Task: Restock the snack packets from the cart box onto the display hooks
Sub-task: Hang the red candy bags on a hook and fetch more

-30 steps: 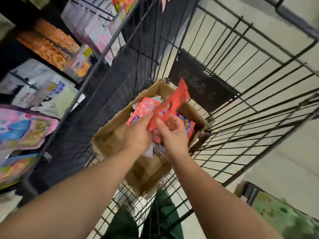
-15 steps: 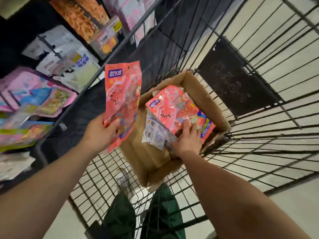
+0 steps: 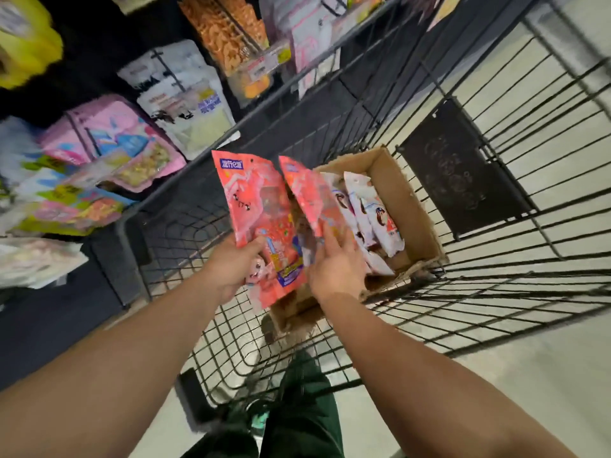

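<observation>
A cardboard box [image 3: 415, 209] sits in the black wire cart [image 3: 515, 266]. My left hand [image 3: 231, 264] grips the lower part of a red snack packet [image 3: 256, 206], held upright left of the box. My right hand [image 3: 335, 266] pinches a second red packet [image 3: 312, 200] by its lower edge, lifted over the box's near end. Several white packets [image 3: 370, 209] with red and blue print lie inside the box. On the left, display hooks carry hanging snack packets [image 3: 109, 143].
The cart's wire side and top rail [image 3: 251, 117] run between my hands and the display. A dark panel [image 3: 459, 166] hangs on the cart's far wall. White packets [image 3: 185, 97] and an orange snack bag [image 3: 228, 31] hang higher up. My legs and shoes [image 3: 297, 408] are below the cart.
My right hand has lifted a second red packet out of the box, uncovering the white packets beneath. My left hand still holds the first red packet, now closer to the box.
</observation>
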A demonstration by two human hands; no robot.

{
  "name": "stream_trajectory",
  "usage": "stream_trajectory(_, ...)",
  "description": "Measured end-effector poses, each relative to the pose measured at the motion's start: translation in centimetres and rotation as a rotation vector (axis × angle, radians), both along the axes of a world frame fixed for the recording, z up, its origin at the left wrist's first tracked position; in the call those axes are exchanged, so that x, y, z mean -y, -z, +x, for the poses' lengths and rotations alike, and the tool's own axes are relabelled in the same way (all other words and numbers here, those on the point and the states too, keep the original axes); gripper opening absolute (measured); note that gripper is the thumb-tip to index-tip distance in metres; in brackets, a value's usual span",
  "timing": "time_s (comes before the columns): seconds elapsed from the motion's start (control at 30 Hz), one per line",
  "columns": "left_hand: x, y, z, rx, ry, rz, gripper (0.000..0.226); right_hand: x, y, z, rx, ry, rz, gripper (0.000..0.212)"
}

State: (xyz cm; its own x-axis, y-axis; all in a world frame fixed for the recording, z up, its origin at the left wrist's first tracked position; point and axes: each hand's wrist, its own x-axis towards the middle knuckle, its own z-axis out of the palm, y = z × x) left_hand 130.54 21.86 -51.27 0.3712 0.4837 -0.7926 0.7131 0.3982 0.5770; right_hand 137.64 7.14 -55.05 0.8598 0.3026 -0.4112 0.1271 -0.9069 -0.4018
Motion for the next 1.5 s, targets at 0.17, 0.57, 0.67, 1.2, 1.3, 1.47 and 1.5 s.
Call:
stream_trajectory(0.17,-0.2,-2.9,-3.5,0.215,-0.108,-0.053,0.027,-2.5,-5.4,-9.0,0.087,-0.297,0.145,0.056)
stream_trajectory(0.57,-4.9,-15.5,-33.4,0.639,-0.477,0.308,0.023,-7.9,-17.0,-33.5,0.295,-0.858,0.461,0.071)
stream_trajectory(0.67,-5.2,-18.8,-43.5,0.655,-0.555,0.406,0.018,-9.5,-20.0,-40.0,0.272,-1.007,0.612,0.063)
stream_trajectory(1.2,-4.6,-25.4,-84.0,0.575,-1.11,0.692,0.018,-25.2,-32.6,-73.1,-0.584,-1.124,0.838,0.031)
stream_trajectory(1.3,-6.4,-25.0,-89.2,0.573,-1.178,0.664,0.03,-29.2,-32.1,-78.6,-0.871,-1.069,0.792,0.028)
stream_trajectory(1.47,-11.4,-25.2,-97.7,0.558,-1.209,0.637,0.037,-37.3,-31.7,-87.8,-1.079,-1.184,0.718,0.019)
stream_trajectory(1.5,-12.4,-25.5,-99.5,0.553,-1.245,0.635,0.03,-38.9,-31.7,-89.8,-1.097,-1.2,0.696,0.018)
